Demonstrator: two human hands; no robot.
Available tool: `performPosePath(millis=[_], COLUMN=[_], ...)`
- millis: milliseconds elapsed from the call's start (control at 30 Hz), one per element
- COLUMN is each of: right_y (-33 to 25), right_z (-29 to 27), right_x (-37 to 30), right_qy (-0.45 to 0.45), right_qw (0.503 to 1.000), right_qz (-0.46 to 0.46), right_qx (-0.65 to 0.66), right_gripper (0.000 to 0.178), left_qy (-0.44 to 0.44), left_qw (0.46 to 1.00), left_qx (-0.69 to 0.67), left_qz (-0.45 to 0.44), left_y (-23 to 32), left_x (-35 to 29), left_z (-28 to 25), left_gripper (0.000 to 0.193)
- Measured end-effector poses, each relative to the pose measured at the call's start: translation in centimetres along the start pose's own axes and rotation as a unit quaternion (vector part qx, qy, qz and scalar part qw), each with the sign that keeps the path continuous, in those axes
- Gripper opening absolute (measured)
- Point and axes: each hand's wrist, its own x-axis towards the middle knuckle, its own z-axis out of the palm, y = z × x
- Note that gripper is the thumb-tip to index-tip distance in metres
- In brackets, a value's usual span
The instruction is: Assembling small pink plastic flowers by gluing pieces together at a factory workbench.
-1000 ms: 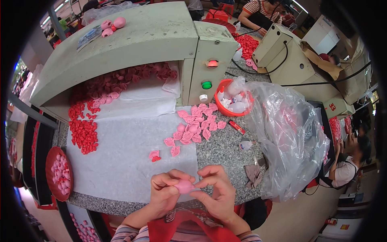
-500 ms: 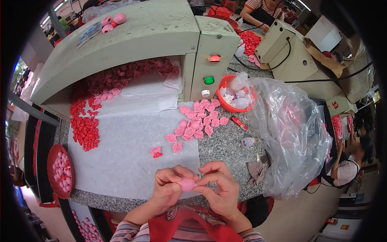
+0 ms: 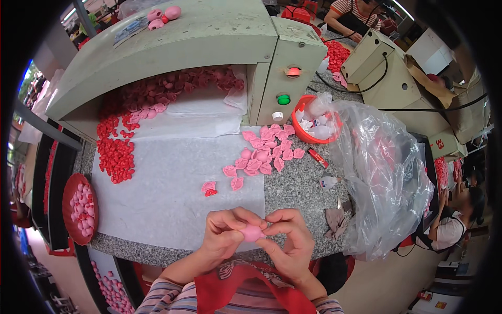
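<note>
My left hand [image 3: 228,233] pinches a small rounded pink plastic piece [image 3: 252,233] from its left side. On the other side, the fingertips of my right hand [image 3: 287,242] are closed on the same piece, with thumb and forefinger at its right end. Both hands hold it just above the bench's near edge. Beyond them, one pink leaf-shaped piece [image 3: 208,186] lies on white paper [image 3: 178,180], touching a small red piece [image 3: 210,192]. Farther right, a loose heap of similar pink pieces [image 3: 265,152] spreads across the paper's edge. Small red pieces [image 3: 116,159] are piled at the left.
A pale green tunnel machine [image 3: 172,47] stands behind, with pink and red pieces in its mouth. At left is a red bowl [image 3: 66,209] of pink parts. To the right are an orange basket [image 3: 300,129] of bottles, a clear plastic bag [image 3: 384,204], a small bottle [image 3: 328,182] and a cloth [image 3: 334,222].
The view has shifted slightly, so the bench things appear a little right and higher. Both hands keep their pinch on the pink piece, with only slight finger movement.
</note>
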Motion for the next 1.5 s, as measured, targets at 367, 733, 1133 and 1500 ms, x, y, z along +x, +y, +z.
performPosePath(millis=[367,733,1133,1500], right_y=[0.0,0.0,1.7,4.9], right_z=[0.7,0.3,0.0,-0.9], right_x=[-0.6,0.0,0.0,-0.6], right_qy=[0.038,0.033,0.027,-0.05], right_qw=[0.993,0.994,0.997,0.83], right_qz=[-0.038,-0.049,0.039,0.27], right_qx=[-0.106,-0.095,0.058,0.485], right_gripper=[0.033,0.02,0.017,0.019], left_qy=[0.009,0.039,0.066,-0.017], left_qw=[1.0,0.993,0.992,0.967], left_qx=[-0.002,-0.08,-0.072,0.226], left_qz=[-0.016,-0.076,-0.077,-0.119], left_y=[-0.2,-0.5,-1.1,2.6], left_x=[-0.2,-0.3,-0.5,1.3], left_z=[0.2,-0.2,-0.1,0.9], left_gripper=[0.011,0.014,0.022,0.026])
